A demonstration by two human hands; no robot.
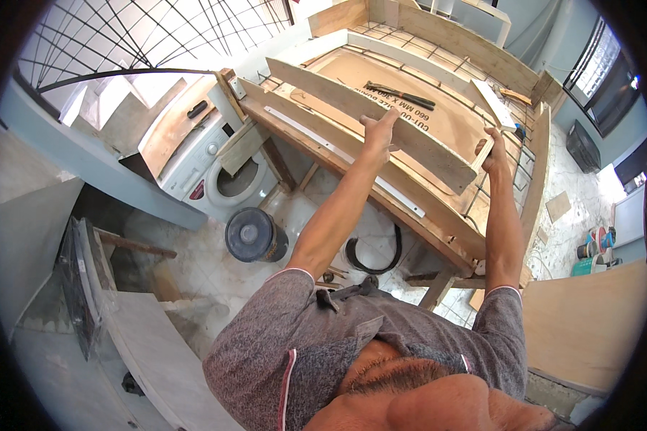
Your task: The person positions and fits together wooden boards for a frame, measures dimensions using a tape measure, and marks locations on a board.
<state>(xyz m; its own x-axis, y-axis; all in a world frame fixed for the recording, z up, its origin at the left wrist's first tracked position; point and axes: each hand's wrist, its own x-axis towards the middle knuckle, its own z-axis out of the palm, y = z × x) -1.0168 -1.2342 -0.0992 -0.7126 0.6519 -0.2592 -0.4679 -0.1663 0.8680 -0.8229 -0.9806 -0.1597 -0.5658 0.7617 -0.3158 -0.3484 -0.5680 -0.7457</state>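
A long wooden board [424, 147] stands on edge, slanting across the near part of a wooden frame [424, 194]. My left hand [379, 135] is closed over the board's top edge near its middle. My right hand [492, 149] grips a short wood strip [483, 158] at the board's right end; whether the strip is fixed to the board I cannot tell. Beyond the board, pincers [402, 95] with dark handles lie on a printed brown cardboard sheet [345, 68]. Metal rods [474, 65] cross in a grid inside the frame.
A white strip [490, 103] lies inside the frame at the right. Below the frame's left end are a white washing machine [226, 169] and a dark lidded bucket [250, 235]. A black curved band [375, 267] rests on the floor. Panels [147, 330] lean at the lower left.
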